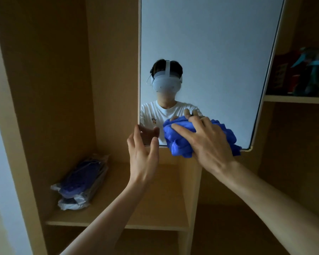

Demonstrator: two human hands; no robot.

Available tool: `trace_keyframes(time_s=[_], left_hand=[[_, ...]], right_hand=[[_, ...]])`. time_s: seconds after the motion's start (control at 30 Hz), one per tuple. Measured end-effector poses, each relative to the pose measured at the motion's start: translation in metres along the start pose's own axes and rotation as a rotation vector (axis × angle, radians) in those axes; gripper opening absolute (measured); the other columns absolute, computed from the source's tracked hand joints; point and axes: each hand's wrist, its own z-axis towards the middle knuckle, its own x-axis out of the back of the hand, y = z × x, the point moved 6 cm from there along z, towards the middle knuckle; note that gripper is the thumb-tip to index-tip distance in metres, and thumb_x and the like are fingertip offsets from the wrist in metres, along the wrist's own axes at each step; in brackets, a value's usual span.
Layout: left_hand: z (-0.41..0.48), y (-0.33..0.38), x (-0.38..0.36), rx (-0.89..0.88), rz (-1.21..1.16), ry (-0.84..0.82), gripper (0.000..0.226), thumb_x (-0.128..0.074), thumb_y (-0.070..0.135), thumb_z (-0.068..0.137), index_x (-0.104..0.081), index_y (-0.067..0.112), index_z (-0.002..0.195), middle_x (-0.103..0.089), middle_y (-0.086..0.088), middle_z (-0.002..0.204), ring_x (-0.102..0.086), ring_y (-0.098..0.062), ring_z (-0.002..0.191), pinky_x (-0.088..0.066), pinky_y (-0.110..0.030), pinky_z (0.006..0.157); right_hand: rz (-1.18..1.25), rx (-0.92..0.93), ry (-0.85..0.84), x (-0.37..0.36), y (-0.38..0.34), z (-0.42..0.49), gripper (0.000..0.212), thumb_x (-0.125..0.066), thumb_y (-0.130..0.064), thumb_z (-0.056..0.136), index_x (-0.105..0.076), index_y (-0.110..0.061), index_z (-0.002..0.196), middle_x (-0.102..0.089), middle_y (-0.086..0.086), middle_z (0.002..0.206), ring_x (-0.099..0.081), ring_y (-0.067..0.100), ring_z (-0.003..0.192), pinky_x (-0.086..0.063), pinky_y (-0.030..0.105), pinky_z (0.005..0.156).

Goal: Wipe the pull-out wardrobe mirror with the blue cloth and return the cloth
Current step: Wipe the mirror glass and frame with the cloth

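Blue cloth (180,137), bunched, pressed to mirror (201,52) near its bottom edge by right hand (208,142), fingers spread over it. Left hand (143,151) pinches mirror's lower left corner. Advice: brace corner firmly, wipe in overlapping strokes.

The right hand (208,142) presses a bunched bright-blue cloth (180,142) against the tall frameless wardrobe mirror (201,52) near its bottom edge; the left hand (143,153) grips the mirror's lower left corner.
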Motion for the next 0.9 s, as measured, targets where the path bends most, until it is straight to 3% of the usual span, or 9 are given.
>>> trace_keyframes(time_s=[0.23, 0.7, 0.9], left_hand=[[-0.008, 0.007, -0.013, -0.037, 0.074, 0.027, 0.082, -0.056, 0.033, 0.101, -0.004, 0.02, 0.162, -0.014, 0.004, 0.16, -0.028, -0.019, 0.145, -0.033, -0.046, 0.118], [-0.013, 0.006, -0.019, -0.066, 0.11, 0.058, 0.085, -0.057, 0.032, 0.1, 0.0, 0.018, 0.162, -0.005, 0.002, 0.166, -0.017, -0.023, 0.152, -0.032, -0.05, 0.119], [-0.012, 0.013, -0.02, -0.089, 0.153, 0.047, 0.087, -0.057, 0.032, 0.1, 0.005, 0.023, 0.162, -0.001, -0.003, 0.167, -0.016, -0.028, 0.152, -0.034, -0.054, 0.117]], right_hand=[[-0.024, -0.057, 0.108, 0.018, 0.04, 0.009, 0.067, -0.068, -0.022, 0.081, -0.046, -0.028, 0.144, -0.051, 0.017, 0.133, -0.052, 0.037, 0.105, -0.052, 0.046, 0.069], [0.075, -0.005, -0.005, -0.027, 0.032, -0.042, 0.076, -0.081, -0.019, 0.073, -0.048, -0.033, 0.141, -0.051, 0.009, 0.133, -0.053, 0.033, 0.105, -0.055, 0.044, 0.064], [0.072, -0.025, 0.099, -0.007, 0.048, -0.031, 0.07, -0.081, -0.019, 0.077, -0.052, -0.028, 0.141, -0.055, 0.014, 0.13, -0.057, 0.036, 0.105, -0.056, 0.048, 0.07]])
